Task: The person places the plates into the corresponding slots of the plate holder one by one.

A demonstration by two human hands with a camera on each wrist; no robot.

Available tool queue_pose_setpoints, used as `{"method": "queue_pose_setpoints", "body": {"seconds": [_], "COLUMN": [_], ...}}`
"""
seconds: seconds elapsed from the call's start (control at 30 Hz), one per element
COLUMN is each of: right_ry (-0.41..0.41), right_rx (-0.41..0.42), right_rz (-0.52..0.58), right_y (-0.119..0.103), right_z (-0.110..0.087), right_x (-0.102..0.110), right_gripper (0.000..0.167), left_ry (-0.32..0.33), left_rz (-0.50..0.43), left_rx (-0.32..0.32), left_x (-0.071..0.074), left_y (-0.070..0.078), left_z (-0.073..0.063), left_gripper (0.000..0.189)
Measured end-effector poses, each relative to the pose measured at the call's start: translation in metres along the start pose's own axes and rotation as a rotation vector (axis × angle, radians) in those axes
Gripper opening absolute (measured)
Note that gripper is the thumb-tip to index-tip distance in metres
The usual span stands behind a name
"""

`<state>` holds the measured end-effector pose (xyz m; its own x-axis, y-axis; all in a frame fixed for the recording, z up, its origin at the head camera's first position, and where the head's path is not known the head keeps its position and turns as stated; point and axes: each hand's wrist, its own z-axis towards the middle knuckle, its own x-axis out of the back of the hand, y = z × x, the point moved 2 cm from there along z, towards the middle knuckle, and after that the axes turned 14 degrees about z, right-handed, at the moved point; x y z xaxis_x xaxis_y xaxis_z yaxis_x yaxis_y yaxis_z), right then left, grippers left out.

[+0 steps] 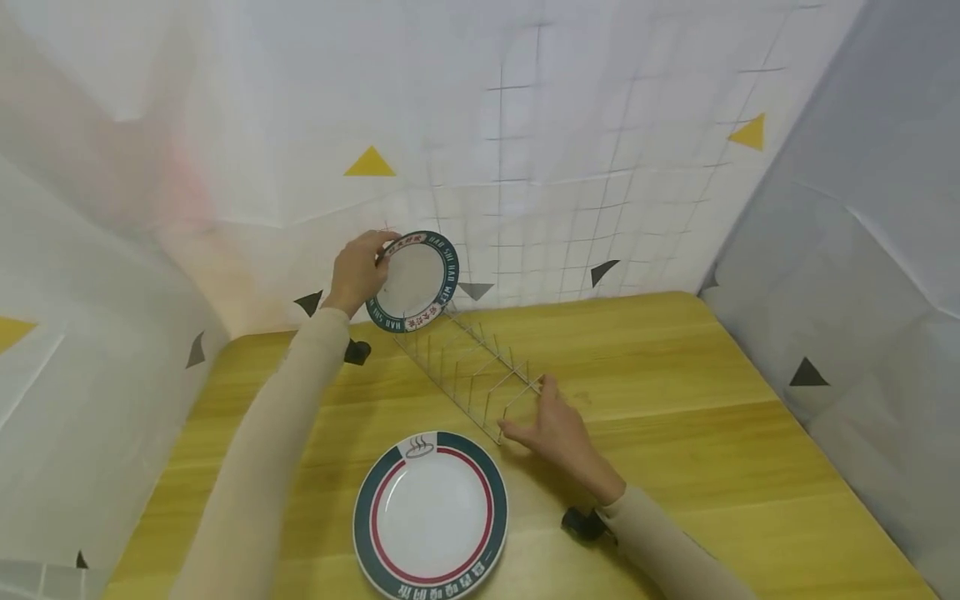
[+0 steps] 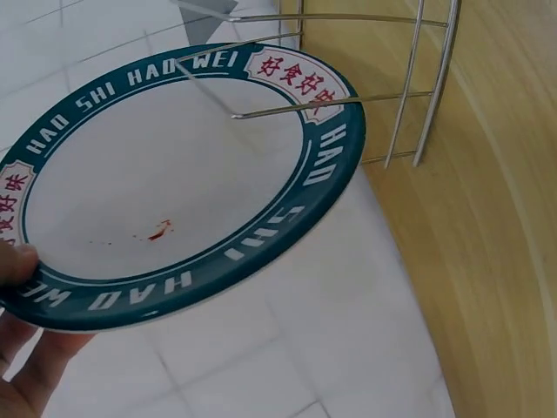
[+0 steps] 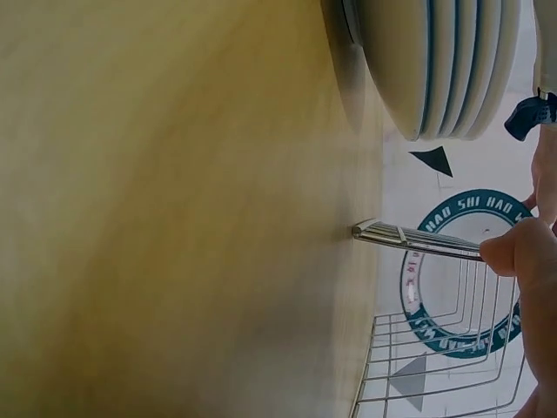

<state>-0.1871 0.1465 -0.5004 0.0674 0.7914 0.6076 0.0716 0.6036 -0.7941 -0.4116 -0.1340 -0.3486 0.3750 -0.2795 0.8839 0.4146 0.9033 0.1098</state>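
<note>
My left hand (image 1: pixel 357 271) pinches a white plate (image 1: pixel 411 283) by its dark green, lettered rim, with the thumb on its face and fingers behind. The plate is tilted up over the far end of a wire dish rack (image 1: pixel 512 367). Small red specks (image 2: pixel 158 230) mark its face in the left wrist view, where rack wires cross in front of it. At the rack's near end, my right hand (image 1: pixel 562 433) grips the frame, thumb and fingers spread across its two sides. The right wrist view shows the thumb (image 3: pixel 500 252) on the wire edge.
A stack of several plates (image 1: pixel 431 521) stands on the wooden table (image 1: pixel 660 383) in front of the rack, the top one banded green and red. White sheeting (image 1: pixel 300 100) with yellow and dark triangles rises behind the table and at both sides.
</note>
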Motion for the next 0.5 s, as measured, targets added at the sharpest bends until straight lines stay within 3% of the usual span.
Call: {"method": "queue_pose_setpoints", "body": {"seconds": [0.23, 0.5], "right_ry": [0.0, 0.016], "right_rx": [0.004, 0.022], "right_rz": [-0.008, -0.027], "right_y": [-0.005, -0.006], "right_z": [0.001, 0.002], "right_x": [-0.003, -0.004], "right_gripper": [0.108, 0.107], "left_ry": [-0.036, -0.214], "left_rz": [-0.026, -0.139], "left_rx": [0.003, 0.068], "left_x": [-0.008, -0.01], "left_y": [-0.006, -0.016], "left_z": [-0.007, -0.01], "left_gripper": [0.041, 0.048]}}
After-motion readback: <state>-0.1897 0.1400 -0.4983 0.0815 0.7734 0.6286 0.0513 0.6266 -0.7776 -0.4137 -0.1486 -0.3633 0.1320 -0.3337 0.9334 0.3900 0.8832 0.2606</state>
